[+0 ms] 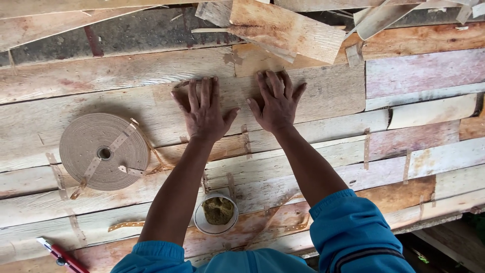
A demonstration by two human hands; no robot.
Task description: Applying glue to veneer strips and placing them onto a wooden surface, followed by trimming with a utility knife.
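Hands: we see our left hand (203,112) and right hand (276,105) lying flat, side by side, on a thin wood sheet (126,96).
Why flat: we think the palms press the sheet down so it stays smooth on the other sheets.
Fingers: spread a little and stretched out straight; they hold nothing and only touch the wood.
Wood sheet: it lies across the pile, under both palms, reaching far to each side.
Tape roll (104,151): it rests to the left, close to our left arm, with loose ends sticking out.
Cup (216,212): it sits between our arms, with brownish stuff inside.
Red cutter (61,255): it lies at the bottom left, well apart.
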